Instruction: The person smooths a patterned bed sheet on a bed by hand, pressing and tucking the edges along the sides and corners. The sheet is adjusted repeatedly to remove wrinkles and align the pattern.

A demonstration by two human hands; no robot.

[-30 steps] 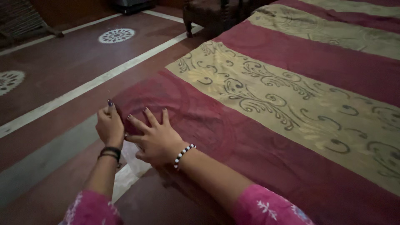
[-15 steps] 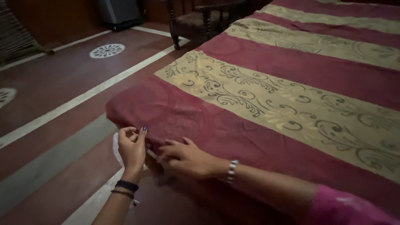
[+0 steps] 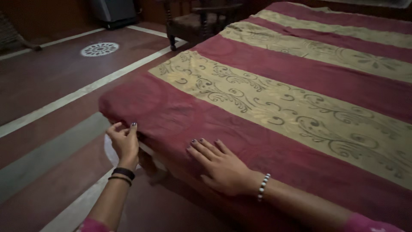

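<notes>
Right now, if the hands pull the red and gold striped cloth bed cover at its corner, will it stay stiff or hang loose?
The red and gold striped cloth bed cover is probably floppy: it bends softly over the bed corner by the left hand. It likely slides rather than lifts whole, since the right hand lies flat on it. It seems thin and light.

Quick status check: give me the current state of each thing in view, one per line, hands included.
Bedspread: spread flat over the bed, red and gold stripes, corner draped over the edge.
Left hand: at the bed's corner edge, fingertips pinching the fabric.
Right hand: open, palm down, pressed flat on the red stripe.
Wooden chair: upright beside the bed's far side.
Floor: dark red with pale stripes and a white round motif.
</notes>
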